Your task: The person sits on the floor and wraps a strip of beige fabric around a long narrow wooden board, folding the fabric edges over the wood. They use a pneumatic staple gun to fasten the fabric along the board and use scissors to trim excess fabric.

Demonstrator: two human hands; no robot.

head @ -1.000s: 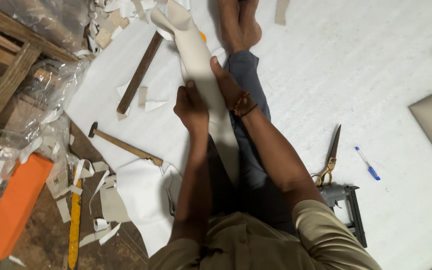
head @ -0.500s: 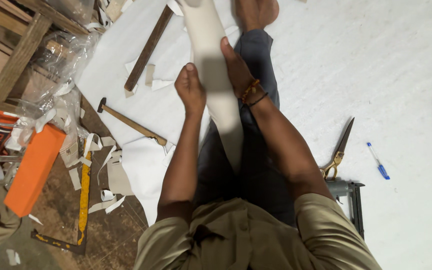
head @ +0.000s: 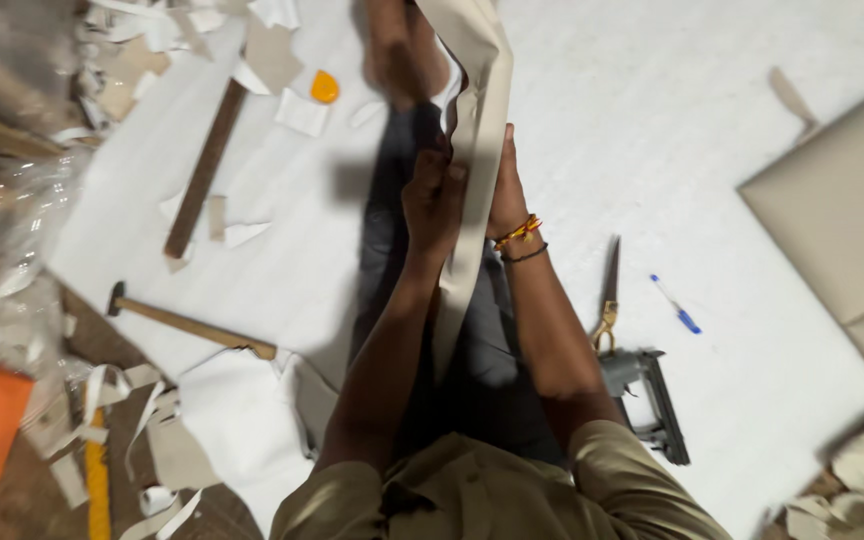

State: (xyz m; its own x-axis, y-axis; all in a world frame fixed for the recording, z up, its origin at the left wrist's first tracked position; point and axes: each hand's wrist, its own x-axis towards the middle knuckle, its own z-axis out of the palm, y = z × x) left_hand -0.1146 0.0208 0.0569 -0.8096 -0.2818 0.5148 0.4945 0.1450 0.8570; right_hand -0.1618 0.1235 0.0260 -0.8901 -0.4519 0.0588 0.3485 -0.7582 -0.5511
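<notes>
A long beige strip of leather-like fabric [head: 474,130] runs from my lap up past the top of the view, lying over my outstretched legs. My left hand [head: 434,200] pinches the strip's left edge with its fingers closed. My right hand [head: 505,190], with thread bracelets at the wrist, presses flat against the strip's right side. The two hands sit side by side with the strip between them.
On the white sheet lie scissors [head: 609,295], a blue pen [head: 676,305] and a staple gun [head: 647,400] to my right; a hammer [head: 187,320] and a wooden bar [head: 204,170] to my left. A beige upholstered panel [head: 842,220] is at far right. Scraps litter the left.
The strip has been lifted and folded narrower between my hands. My hands have come closer together. The view has swung right, bringing the beige panel in.
</notes>
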